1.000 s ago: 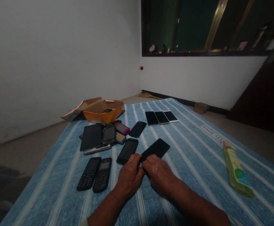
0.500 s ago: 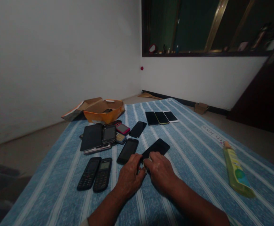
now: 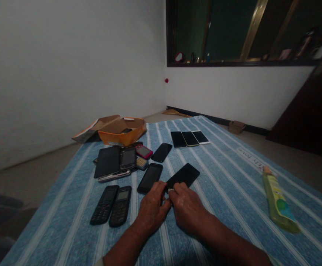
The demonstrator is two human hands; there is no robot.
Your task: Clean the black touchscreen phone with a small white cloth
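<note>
A black smartphone [image 3: 185, 174] lies slantwise on the striped cloth, its near end partly hidden by my hands. My left hand [image 3: 154, 205] is closed at that phone's near left corner, its fingertips gripping the edge. My right hand [image 3: 185, 202] rests bent over the near edge, fingers curled around a small pale thing [image 3: 171, 190], mostly hidden, whose kind I cannot make out. Just left of my left fingertips is another dark touchscreen phone [image 3: 150, 177]. Two black keypad phones [image 3: 105, 205] lie side by side farther left.
A blue striped cloth [image 3: 222, 229] covers the surface. Behind the hands are a pile of phones [image 3: 107, 161], a single black phone [image 3: 162, 152], a row of three phones [image 3: 190, 139] and an opened orange box [image 3: 123, 137]. A yellow-green bottle [image 3: 278, 203] lies at right.
My right hand has shifted slightly nearer to me and lower along the phone's near edge. The left hand and the phones stay in place.
</note>
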